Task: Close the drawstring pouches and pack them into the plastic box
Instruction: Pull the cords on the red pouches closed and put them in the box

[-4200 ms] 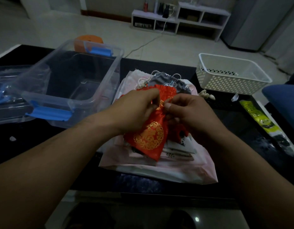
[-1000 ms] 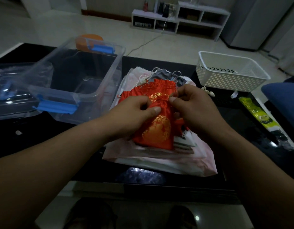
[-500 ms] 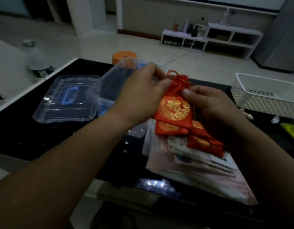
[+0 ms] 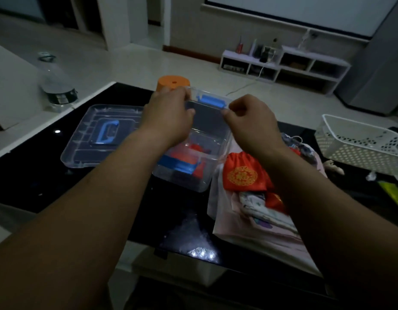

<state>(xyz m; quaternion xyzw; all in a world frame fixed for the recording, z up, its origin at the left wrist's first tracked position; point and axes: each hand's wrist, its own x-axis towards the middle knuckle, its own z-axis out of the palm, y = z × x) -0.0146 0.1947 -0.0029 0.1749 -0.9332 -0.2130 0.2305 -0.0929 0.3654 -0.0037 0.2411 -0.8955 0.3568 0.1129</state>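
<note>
Left hand [image 4: 169, 115], right hand [image 4: 249, 119]: grip curled, fingertips pinched over clear plastic box [image 4: 193, 184]; cannot tell if cord held. Red drawstring pouch [image 4: 194, 147] inside box. Open red pouch [image 4: 242, 175] on pile beside box, on bench [image 4: 37, 175]. Likely light, soft, slippery; take by gathered neck.

Clear, glossy plastic for the plastic box [image 4: 216, 139], with a smooth blue plastic latch [image 4: 212, 101]; same clear plastic for the lid [image 4: 81, 139]. Satiny red cloth with gold print on the pouch [image 4: 242, 175]. Black, mirror-glossy tabletop [image 4: 182, 220], glinting with reflections. Matt white perforated plastic for the basket [image 4: 359, 148]. Pale pink bag [image 4: 238, 231]: thin, smooth, plastic or cloth, hard to tell.
</note>
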